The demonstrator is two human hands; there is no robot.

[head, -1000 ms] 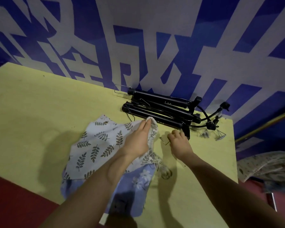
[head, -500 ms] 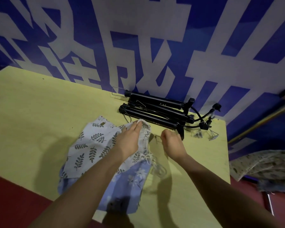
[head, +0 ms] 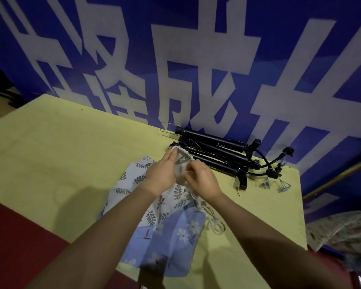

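your left hand (head: 161,174) presses flat, fingers straight, on the leaf-print bag (head: 133,184). your right hand (head: 202,180) pinches its gathered mouth, just in front of the black stand (head: 217,155). tug hard and the hem could snag on the stand. the bag's long axis runs from the stand toward you, mouth pointing at it.

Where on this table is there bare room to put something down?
Left half of the table, from the leaf-print cloth to the banner, is bare; so is the near right corner beside the blue cloth. Black stands crowd the far right.
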